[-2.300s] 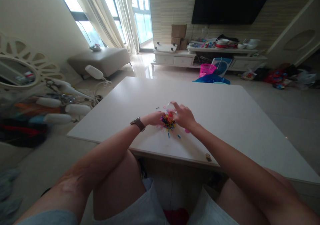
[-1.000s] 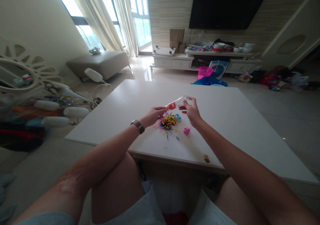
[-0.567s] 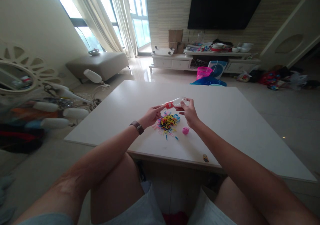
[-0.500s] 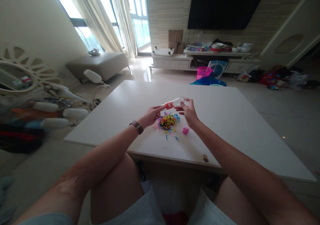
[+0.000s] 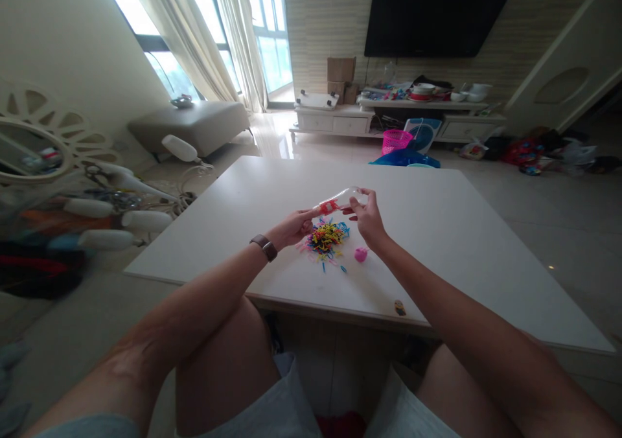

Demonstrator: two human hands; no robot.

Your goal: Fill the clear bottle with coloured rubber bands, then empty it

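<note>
A clear plastic bottle with a red label lies slantwise in the air above the white table. My right hand grips its wide end, thumb on the near side. At the narrow left end, my left hand has its fingers pinched together on the bottle; the fingertips hide exactly how they hold it. Beneath the bottle lies a pile of small coloured rubber bands, mostly yellow, blue and pink, with a few strays in front. A small pink lump sits just right of the pile.
A small yellow figure sticker is at the table's near edge. White lamp shades stand close by the left edge. Beyond the far edge are a blue plastic thing and a pink basket. My knees are under the table.
The bottle's wide right end has tipped up slightly. My left hand has shifted a little left and down; the pile and pink lump have stayed put.
</note>
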